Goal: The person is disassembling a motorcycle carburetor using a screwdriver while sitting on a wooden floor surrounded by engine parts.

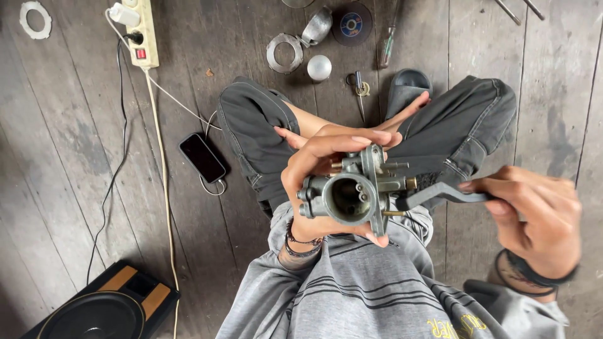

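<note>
Your left hand (317, 166) holds the carburettor body (352, 191) in front of your chest, above your crossed legs. The fingers wrap over its top and the thumb closes under its lower edge, so the grip is firm around the casting. The round bore of the carburettor body faces you, and a brass fitting (411, 183) projects from its right side.

Your right hand (540, 216) pinches the dark flat spanner (440, 193) by its handle, thumb on top and fingers curled beneath. The head of the spanner reaches to the right side of the carburettor body, just below the brass fitting. Whether the head is seated on a nut cannot be told.

You are seated on a wooden plank floor (63, 157). The following items lie on it:

- A black phone (202, 157) just beside your left knee, with a white cable attached.
- A white power strip (142, 31) at upper left, with plugs inserted.
- A metal ring (284, 53), a metal cap (317, 26) and a silver ball-shaped part (319, 68) beyond your knees.
- A dark cutting disc (352, 24) near the metal cap.
- A screwdriver (386, 44) to the right of the cutting disc.
- A white gasket ring (35, 19) at far upper left.
- A black speaker box (103, 307) at lower left.
</note>
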